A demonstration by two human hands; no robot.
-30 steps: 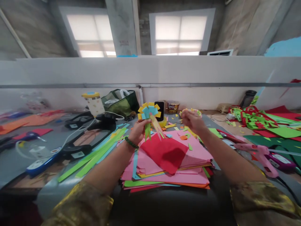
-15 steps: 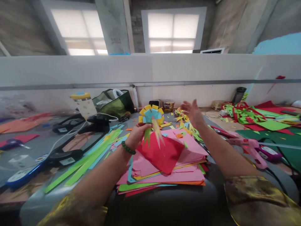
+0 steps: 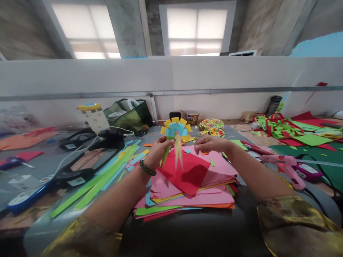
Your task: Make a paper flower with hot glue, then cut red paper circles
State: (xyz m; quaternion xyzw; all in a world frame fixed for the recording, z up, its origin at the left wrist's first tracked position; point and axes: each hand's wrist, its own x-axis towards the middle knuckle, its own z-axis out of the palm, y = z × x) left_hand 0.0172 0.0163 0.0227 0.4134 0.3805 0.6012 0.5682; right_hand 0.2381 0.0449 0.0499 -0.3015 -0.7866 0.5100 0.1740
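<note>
My left hand [image 3: 157, 152], with a beaded bracelet at the wrist, pinches a paper rosette [image 3: 176, 129] by its lower left side. The rosette has yellow outer loops, light blue inner loops and a pink centre; pale yellow and green pointed tails hang below. To its right, my right hand [image 3: 211, 144] hovers with curled fingers, apart from the rosette, and nothing shows in it. Beneath both hands lies a red paper sheet [image 3: 189, 178] on a stack of pink and other coloured paper [image 3: 219, 196].
Green and blue paper strips [image 3: 107, 182] lie at left, near a tilted cup [image 3: 92, 119] and a green bag [image 3: 128, 117]. Multicoloured paper rosettes [image 3: 212, 126] sit behind my right hand. A pink glue gun [image 3: 291, 169] stands at right, beside tangled green and red strips [image 3: 281, 128].
My right hand has come down and left from beside the rosette pile, its spread fingers now curled. The held rosette has shifted slightly right, its tails turned.
</note>
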